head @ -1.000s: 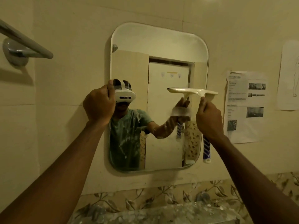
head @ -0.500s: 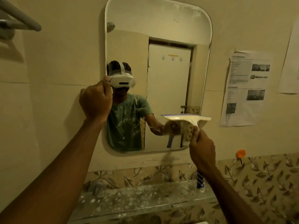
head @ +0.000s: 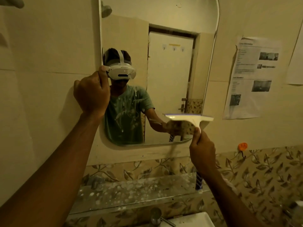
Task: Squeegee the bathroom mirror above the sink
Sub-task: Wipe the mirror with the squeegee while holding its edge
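The right hand [head: 202, 153] grips the white squeegee [head: 188, 119] by its handle, blade against the lower right of the wall mirror [head: 172, 22]. The left hand [head: 91, 94] curls its fingers around the mirror's left edge, above a spattered shelf [head: 131, 192].

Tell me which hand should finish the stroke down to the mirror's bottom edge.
Right. The right hand already grips the squeegee against the mirror; the left hand only braces the frame's left edge.
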Action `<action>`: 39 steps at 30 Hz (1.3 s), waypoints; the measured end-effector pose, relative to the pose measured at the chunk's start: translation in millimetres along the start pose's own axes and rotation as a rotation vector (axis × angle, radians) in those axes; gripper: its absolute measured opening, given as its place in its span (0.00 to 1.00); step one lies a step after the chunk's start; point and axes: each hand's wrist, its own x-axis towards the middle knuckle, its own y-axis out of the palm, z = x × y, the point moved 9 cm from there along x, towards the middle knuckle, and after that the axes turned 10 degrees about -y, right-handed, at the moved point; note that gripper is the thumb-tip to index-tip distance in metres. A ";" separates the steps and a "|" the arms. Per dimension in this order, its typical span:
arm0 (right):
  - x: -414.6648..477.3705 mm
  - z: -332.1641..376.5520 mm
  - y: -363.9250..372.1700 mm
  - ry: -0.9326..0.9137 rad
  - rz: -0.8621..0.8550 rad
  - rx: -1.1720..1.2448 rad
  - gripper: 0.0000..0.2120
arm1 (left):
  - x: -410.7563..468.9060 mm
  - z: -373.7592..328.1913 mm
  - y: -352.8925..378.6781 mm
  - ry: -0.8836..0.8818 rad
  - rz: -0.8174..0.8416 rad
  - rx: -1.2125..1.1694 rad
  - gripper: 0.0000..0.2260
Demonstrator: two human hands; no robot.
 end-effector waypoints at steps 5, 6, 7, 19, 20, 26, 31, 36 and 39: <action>-37.3 -14.8 3.2 0.051 0.083 -0.023 0.22 | -6.5 3.5 -1.0 0.001 0.006 0.014 0.27; -38.1 -15.5 2.6 0.057 0.103 -0.028 0.22 | -8.0 4.5 -0.6 -0.002 0.017 0.018 0.27; -34.6 -13.8 1.5 0.057 0.116 -0.020 0.21 | -9.7 5.8 0.0 -0.008 0.030 0.022 0.27; 1.3 -6.1 -1.7 0.040 0.093 0.006 0.20 | -33.5 20.4 -0.6 -0.041 0.094 0.055 0.28; -14.8 -12.5 1.8 0.049 0.110 0.000 0.20 | -34.3 20.6 -1.2 -0.041 0.090 0.053 0.28; -47.5 -26.6 5.3 0.104 0.157 -0.008 0.21 | -37.2 18.6 -4.9 -0.027 0.080 0.044 0.27; 1.8 -11.9 -11.5 0.072 0.105 0.038 0.20 | -38.0 20.5 -4.5 -0.035 0.088 0.057 0.27; 7.7 -9.7 -7.0 0.047 0.091 0.006 0.21 | -37.9 20.0 -6.0 -0.025 0.059 0.054 0.26; -31.0 -23.1 2.9 0.072 0.111 0.004 0.21 | -37.5 19.6 -6.6 -0.019 0.048 0.045 0.26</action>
